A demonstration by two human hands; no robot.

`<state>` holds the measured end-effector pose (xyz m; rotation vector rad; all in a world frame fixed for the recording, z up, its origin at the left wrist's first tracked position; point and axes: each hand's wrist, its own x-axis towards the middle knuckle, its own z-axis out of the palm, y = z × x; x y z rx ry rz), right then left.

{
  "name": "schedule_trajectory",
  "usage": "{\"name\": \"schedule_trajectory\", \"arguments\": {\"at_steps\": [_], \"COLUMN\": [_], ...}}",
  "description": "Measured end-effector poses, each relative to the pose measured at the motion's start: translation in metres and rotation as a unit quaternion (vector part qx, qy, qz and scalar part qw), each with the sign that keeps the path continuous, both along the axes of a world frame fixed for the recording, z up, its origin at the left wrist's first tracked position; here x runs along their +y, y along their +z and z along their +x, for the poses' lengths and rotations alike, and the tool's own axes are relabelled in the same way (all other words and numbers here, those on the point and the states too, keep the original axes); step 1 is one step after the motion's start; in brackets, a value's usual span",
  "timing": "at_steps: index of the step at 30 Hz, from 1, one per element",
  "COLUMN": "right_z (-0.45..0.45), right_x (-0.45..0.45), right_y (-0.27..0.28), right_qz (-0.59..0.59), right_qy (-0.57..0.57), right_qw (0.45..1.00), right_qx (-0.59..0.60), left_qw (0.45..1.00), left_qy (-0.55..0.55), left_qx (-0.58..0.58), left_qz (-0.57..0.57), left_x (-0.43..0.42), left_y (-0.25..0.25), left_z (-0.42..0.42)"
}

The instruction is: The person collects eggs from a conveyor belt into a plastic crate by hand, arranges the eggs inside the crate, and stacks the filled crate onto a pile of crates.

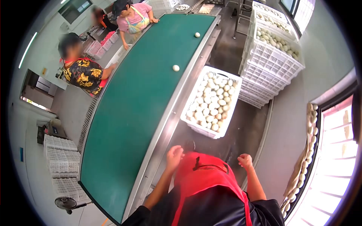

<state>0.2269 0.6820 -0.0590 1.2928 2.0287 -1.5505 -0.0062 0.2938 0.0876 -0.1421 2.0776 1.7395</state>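
Observation:
My left hand (174, 157) is in the air beside the steel edge of the green conveyor belt (128, 109), its fingers curled in and no object showing in them. On the other side of my red apron (203, 171), my right hand (245, 161) is raised with its fingers closed, and nothing sticks out of it. Beyond both hands, a white plastic crate (200, 130) full of pale eggs (211, 101) stands on the floor; neither hand touches it. Two single eggs lie on the belt: a nearer egg (176, 68) and a farther egg (197, 34).
Stacked white crates (264, 71) of eggs stand along the right wall. Two people work across the belt, one in a patterned shirt (83, 73), one in a pink top (134, 17); another person is behind. More crates (62, 154) and a fan (65, 203) are at left.

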Motion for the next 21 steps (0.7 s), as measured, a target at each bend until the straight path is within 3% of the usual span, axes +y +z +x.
{"name": "schedule_trajectory", "arguments": {"at_steps": [3, 7, 9, 11, 13, 17, 19, 20, 21], "right_z": [-0.056, -0.113, -0.133, -0.151, -0.183, -0.25, -0.28, -0.294, -0.31], "right_x": [0.006, -0.014, -0.03, -0.038, -0.032, 0.003, 0.029, 0.046, 0.055], "right_y": [-0.006, 0.009, -0.001, -0.019, 0.001, -0.024, -0.047, -0.063, -0.065], "right_qz": [0.055, 0.029, 0.049, 0.244, 0.26, 0.354, 0.381, 0.331, 0.347], "right_qy": [0.021, -0.049, -0.146, -0.132, -0.145, -0.216, -0.19, -0.196, -0.171], "right_qw": [0.995, 0.993, 0.983, 0.958, 0.955, 0.91, 0.904, 0.923, 0.922], "right_qx": [0.079, 0.102, 0.103, 0.078, 0.013, 0.025, -0.017, -0.024, 0.011], "left_qw": [0.996, 0.94, 0.916, 0.884, 0.84, 0.847, 0.818, 0.818, 0.82], "left_qy": [0.005, 0.009, -0.02, -0.056, -0.091, -0.154, -0.166, -0.176, -0.188], "left_qx": [0.086, 0.313, 0.355, 0.403, 0.464, 0.409, 0.472, 0.473, 0.47], "left_qz": [-0.027, -0.132, -0.186, -0.229, -0.266, -0.302, -0.285, -0.275, -0.268], "left_x": [0.018, 0.056, 0.083, 0.109, 0.134, 0.184, 0.203, 0.212, 0.22], "left_y": [0.014, 0.015, 0.028, 0.027, 0.018, -0.002, -0.013, -0.014, -0.013], "left_z": [-0.063, -0.184, -0.253, -0.319, -0.38, -0.46, -0.478, -0.485, -0.489]}}
